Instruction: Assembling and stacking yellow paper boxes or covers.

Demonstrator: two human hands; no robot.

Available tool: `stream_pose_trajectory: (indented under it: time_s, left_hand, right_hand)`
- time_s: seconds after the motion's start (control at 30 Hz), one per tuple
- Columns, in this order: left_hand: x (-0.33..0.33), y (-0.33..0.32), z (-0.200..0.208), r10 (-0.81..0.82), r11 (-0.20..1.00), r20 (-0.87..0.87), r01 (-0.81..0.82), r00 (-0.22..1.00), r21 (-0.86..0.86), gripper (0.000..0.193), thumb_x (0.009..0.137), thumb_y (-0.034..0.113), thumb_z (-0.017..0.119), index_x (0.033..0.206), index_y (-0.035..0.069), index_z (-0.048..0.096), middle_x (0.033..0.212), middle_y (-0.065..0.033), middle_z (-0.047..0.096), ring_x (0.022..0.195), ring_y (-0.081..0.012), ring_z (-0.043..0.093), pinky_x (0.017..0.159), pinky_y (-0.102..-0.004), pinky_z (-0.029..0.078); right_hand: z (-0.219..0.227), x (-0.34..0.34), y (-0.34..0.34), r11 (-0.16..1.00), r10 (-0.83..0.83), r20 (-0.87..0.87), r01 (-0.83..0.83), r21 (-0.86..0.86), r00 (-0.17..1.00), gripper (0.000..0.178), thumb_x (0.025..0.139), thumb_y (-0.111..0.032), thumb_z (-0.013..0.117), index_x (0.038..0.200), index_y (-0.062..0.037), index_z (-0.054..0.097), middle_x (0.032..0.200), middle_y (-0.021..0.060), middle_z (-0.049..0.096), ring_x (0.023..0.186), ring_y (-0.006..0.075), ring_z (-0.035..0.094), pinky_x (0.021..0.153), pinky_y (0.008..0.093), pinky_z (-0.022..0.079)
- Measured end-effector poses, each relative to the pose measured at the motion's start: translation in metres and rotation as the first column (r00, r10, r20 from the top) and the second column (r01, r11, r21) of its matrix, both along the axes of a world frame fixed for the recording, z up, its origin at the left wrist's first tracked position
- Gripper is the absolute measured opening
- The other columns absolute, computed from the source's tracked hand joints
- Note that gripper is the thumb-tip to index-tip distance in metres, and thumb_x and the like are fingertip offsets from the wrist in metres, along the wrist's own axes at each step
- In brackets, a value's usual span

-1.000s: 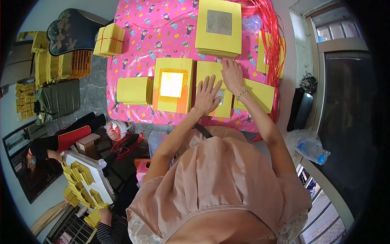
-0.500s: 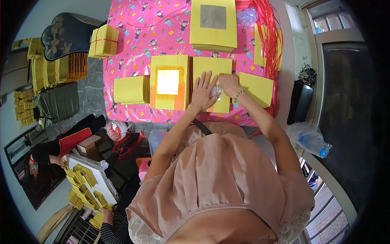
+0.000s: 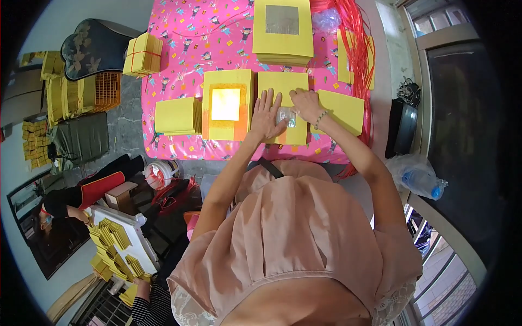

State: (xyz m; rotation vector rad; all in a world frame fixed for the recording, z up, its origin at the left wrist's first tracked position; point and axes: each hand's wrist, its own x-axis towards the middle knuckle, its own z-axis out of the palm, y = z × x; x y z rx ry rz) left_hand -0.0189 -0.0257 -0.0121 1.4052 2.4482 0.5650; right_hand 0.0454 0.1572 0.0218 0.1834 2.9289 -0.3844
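Note:
A yellow paper sheet (image 3: 281, 81) with a silver foil square lies in front of me on the pink table. My left hand (image 3: 265, 118) rests flat on its left part, fingers stretched out and a little apart. The thumb reaches toward the silver foil (image 3: 290, 118). My right hand (image 3: 308, 105), a beaded bracelet on its wrist, presses on the sheet's right side with bent, closed fingers; I see nothing in them. Just left stands a stack of yellow paper (image 3: 207, 81) with an orange-bordered bright foil square. Folded yellow paper (image 3: 342, 111) lies right of my right hand.
More yellow stacks stand at the far side (image 3: 283, 46), the left edge (image 3: 176, 117) and the back left corner (image 3: 142, 54), that one tied. Red plastic strands (image 3: 356, 54) hang down the table's right side. At lower left, another person's hand (image 3: 142, 288) is by folded yellow papers.
My right hand has slid slightly up and left along the sheet. My left hand stays flat and has shifted a little. The whole view has tilted slightly.

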Motion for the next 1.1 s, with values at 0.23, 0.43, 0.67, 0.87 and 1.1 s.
stream_pose_trajectory:
  time_s: [0.23, 0.43, 0.67, 0.87, 1.1]
  left_hand:
    - [-0.018, 0.007, 0.009, 0.011, 1.0, 0.069, -0.01, 0.998, -0.009, 0.074, 0.08, 0.026, 0.065, 0.144, 0.007, 0.033, 0.15, -0.021, 0.029, 0.139, -0.0433, 0.024, 0.111, -0.051, 0.025]
    - [-0.019, 0.017, 0.023, 0.209, 0.928, 0.099, -0.229, 0.973, 0.294, 0.071, 0.085, 0.021, 0.062, 0.142, -0.005, 0.028, 0.145, -0.0329, 0.027, 0.134, -0.0476, 0.027, 0.112, -0.0507, 0.024]
    - [-0.023, 0.049, 0.074, 0.3, 0.549, 0.74, -0.743, 0.602, 0.383, 0.087, 0.092, 0.027, 0.061, 0.148, -0.008, 0.003, 0.143, -0.0293, 0.029, 0.118, -0.0331, 0.05, 0.096, -0.0451, 0.044]
    - [-0.016, 0.054, 0.103, -0.095, 0.318, 0.981, -0.929, 0.167, 0.189, 0.097, 0.084, 0.002, 0.062, 0.148, 0.002, -0.01, 0.11, -0.012, 0.055, 0.081, -0.0172, 0.059, 0.07, -0.0334, 0.051]
    - [0.039, 0.085, 0.104, -0.261, 0.602, 0.963, -0.77, 0.062, 0.212, 0.061, 0.081, -0.009, 0.058, 0.139, -0.001, 0.038, 0.11, -0.0064, 0.062, 0.09, -0.0137, 0.063, 0.073, -0.0248, 0.051]
  right_hand:
    - [-0.007, -0.008, 0.009, 0.973, 0.229, -0.19, -0.219, 0.072, 0.955, 0.021, 0.077, -0.017, 0.067, 0.089, -0.0028, 0.06, 0.082, 0.0147, 0.062, 0.072, 0.0305, 0.067, 0.061, 0.0409, 0.055]
    - [0.012, -0.005, 0.018, 0.96, 0.276, -0.218, -0.258, 0.105, 0.936, 0.014, 0.077, -0.015, 0.064, 0.083, -0.003, 0.058, 0.08, 0.0136, 0.064, 0.068, 0.029, 0.068, 0.056, 0.0399, 0.055]
    - [0.059, 0.005, 0.027, 0.987, 0.134, -0.491, -0.069, 0.147, 0.861, 0.016, 0.077, -0.015, 0.066, 0.082, -0.0044, 0.054, 0.078, 0.0104, 0.062, 0.067, 0.0285, 0.067, 0.055, 0.0377, 0.055]
    - [0.096, 0.045, 0.039, 0.997, 0.062, -0.661, -0.069, 0.015, 0.748, 0.026, 0.08, -0.015, 0.069, 0.103, -0.0041, 0.062, 0.093, 0.0088, 0.065, 0.085, 0.0262, 0.065, 0.074, 0.0376, 0.053]
    - [0.084, 0.127, 0.054, 0.734, -0.674, -0.539, 0.376, -0.566, 0.505, 0.042, 0.087, -0.019, 0.068, 0.122, -0.0016, 0.053, 0.102, 0.0118, 0.064, 0.094, 0.0263, 0.063, 0.085, 0.0355, 0.05]
